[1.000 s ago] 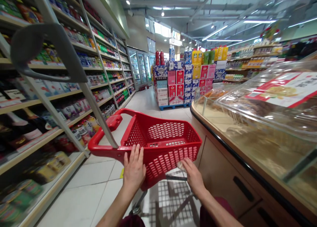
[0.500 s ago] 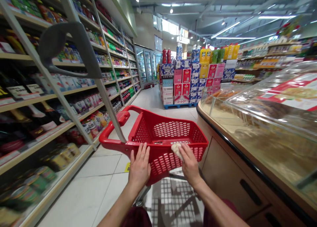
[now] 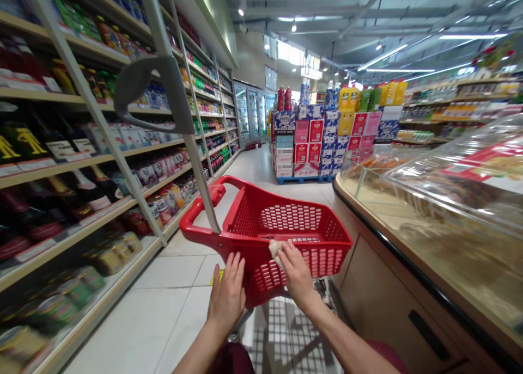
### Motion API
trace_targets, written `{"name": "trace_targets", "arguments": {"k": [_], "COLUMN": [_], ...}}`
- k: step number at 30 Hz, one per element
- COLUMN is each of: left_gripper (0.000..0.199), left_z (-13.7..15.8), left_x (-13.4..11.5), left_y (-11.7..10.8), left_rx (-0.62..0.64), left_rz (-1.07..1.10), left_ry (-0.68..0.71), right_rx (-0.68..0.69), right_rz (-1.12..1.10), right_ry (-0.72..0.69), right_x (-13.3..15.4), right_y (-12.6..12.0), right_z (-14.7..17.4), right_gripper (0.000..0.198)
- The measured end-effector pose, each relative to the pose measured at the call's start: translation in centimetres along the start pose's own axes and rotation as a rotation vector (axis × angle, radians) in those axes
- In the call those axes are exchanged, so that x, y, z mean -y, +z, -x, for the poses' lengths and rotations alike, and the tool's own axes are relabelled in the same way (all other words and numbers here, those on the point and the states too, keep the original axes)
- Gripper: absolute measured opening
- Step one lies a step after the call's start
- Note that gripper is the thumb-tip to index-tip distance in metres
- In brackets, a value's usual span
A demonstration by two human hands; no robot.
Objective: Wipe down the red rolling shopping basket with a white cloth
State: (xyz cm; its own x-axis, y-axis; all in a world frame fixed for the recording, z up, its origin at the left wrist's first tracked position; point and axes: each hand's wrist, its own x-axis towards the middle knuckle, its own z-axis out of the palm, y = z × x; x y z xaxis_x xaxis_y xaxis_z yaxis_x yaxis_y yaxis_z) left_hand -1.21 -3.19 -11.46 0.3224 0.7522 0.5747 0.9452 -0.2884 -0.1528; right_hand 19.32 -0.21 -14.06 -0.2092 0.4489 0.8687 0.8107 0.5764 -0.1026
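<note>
A red plastic shopping cart (image 3: 261,287) stands in front of me, its perforated basket side facing me. My right hand (image 3: 297,276) presses a crumpled whitish cloth (image 3: 275,250) against the near rim of that side. Part of the cloth is hidden under the fingers. My left hand (image 3: 226,292) is stretched out flat at the basket's near left corner, holding nothing; whether it touches the plastic I cannot tell. A grey pole with a looped grey handle (image 3: 175,96) rises from the left part of the cart.
Shelves of bottles and cans (image 3: 134,205) line the left side. A wooden counter (image 3: 368,276) with clear bins of packaged food runs close along the right. Ahead, stacked drink cartons (image 3: 308,148) stand on a blue pallet; glass-door coolers (image 3: 249,110) are farther back.
My right hand has slid the cloth leftward along the basket rim, closer to my left hand. The left hand has dropped slightly below the rim. The view has shifted a little left.
</note>
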Motion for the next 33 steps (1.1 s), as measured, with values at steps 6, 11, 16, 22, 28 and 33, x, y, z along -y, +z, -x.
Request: {"name": "trace_targets", "arguments": {"k": [6,11,16,22,28,33], "left_gripper": [0.053,0.052,0.054,0.054,0.054,0.057], "left_z": [1.1,1.4,1.8,1.8,2.1,1.9], "left_x": [1.4,2.5,3.4,4.2,4.9,5.3], "left_y": [0.1,-0.1,-0.4,-1.0,-1.4,-2.0], "left_rx": [0.041,0.021,0.022,0.043,0.049,0.07], "left_rz": [-0.017,-0.061,-0.044,-0.029,-0.065,-0.091], "left_ry": [-0.051,-0.061,-0.09,-0.158,-0.146,-0.144], "right_rx": [0.028,-0.004,0.069,-0.034,0.048,-0.007], "right_rz": [-0.053,-0.092,-0.094,-0.153,-0.192,-0.167], "right_ry": [-0.008,0.003,-0.091,-0.074,-0.233,-0.178], "right_x": [2.1,3.4,4.7,6.7,8.0,9.0], "right_y": [0.9,2.0,3.0,3.4,4.4,4.4], "right_z": [-0.8,-3.4,-2.3,-6.9,-5.4,-8.9], "right_gripper": [0.043,0.045,0.039,0.036,0.032,0.035]}}
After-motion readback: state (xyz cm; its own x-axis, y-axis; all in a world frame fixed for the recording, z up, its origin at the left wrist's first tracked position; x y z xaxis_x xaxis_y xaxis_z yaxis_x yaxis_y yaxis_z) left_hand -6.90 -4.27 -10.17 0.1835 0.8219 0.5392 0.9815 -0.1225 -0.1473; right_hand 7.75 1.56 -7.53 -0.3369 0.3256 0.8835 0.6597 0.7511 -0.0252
